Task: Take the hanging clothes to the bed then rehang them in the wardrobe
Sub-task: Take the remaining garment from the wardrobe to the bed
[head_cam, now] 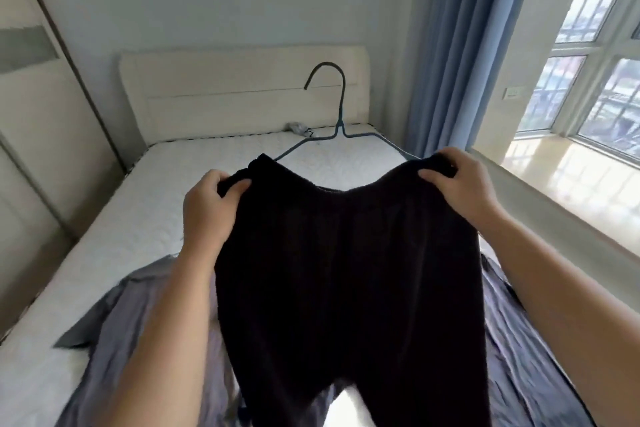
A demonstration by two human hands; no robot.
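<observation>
I hold black trousers (349, 274) up over the bed by the waistband. My left hand (207, 208) grips the left corner of the waistband and my right hand (457, 184) grips the right corner. A dark blue wire hanger (337, 104) stands upright behind the waistband, its hook at the top and its shoulders running down behind the cloth. Whether either hand also grips the hanger is hidden by the cloth. A grey shirt (138, 315) lies spread on the white mattress (121, 225) under the trousers.
A cream headboard (221, 87) stands at the far end of the bed. A wardrobe door (38, 107) runs along the left. Blue curtains (460, 45) and a window with a wide sill (568, 191) are on the right. A small grey item (298, 128) lies near the headboard.
</observation>
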